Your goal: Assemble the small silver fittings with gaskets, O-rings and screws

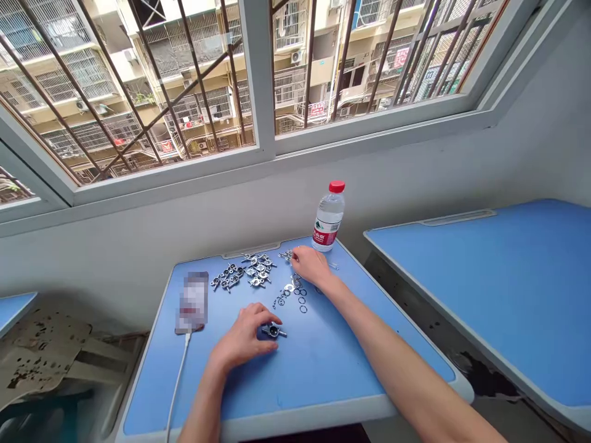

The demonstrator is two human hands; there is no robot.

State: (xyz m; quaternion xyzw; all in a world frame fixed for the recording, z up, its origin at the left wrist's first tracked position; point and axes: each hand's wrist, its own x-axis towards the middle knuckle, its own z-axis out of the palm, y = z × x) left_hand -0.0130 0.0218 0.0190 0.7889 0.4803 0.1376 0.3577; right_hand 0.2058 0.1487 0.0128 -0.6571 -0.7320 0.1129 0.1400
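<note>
Resting your half-curled left hand [242,335] against a light, stiff metal fitting [273,331], best pinched at its body, you hold your right hand [311,266], grip unclear, near slippery little metal rings [295,295].

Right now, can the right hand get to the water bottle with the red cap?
Probably yes. The right hand rests just in front of the water bottle, and nothing tall stands between them. Only small metal rings and parts lie on the blue desk nearby, and they look too low to block it.
</note>
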